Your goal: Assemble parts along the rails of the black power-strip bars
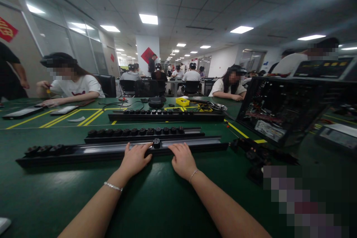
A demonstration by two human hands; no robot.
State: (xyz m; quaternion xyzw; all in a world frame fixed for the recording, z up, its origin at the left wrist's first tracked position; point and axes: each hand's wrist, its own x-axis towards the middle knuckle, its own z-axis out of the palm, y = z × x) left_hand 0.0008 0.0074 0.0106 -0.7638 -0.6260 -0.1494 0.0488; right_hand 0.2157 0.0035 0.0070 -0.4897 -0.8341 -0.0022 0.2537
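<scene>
A long black rail [106, 149] with a shiny inner channel lies across the green table in front of me. One round black socket-like piece [156, 142] sits in its channel between my hands, and several similar black pieces [44, 150] stand at its left end. My left hand [136, 159] rests on the rail just left of the single piece, fingers stretched over the channel and thumb at the near side. To the right of that piece, my right hand [183, 160] lies on the rail with its fingers extended. Neither hand visibly grips the piece.
Behind it lie a second rail [192, 134] filled with black pieces and a third rail [167, 116]. Loose black parts [255, 154] are at the right, near an opened computer case [279, 108]. A yellow tray [182, 101] stands farther back. Co-workers sit across the table.
</scene>
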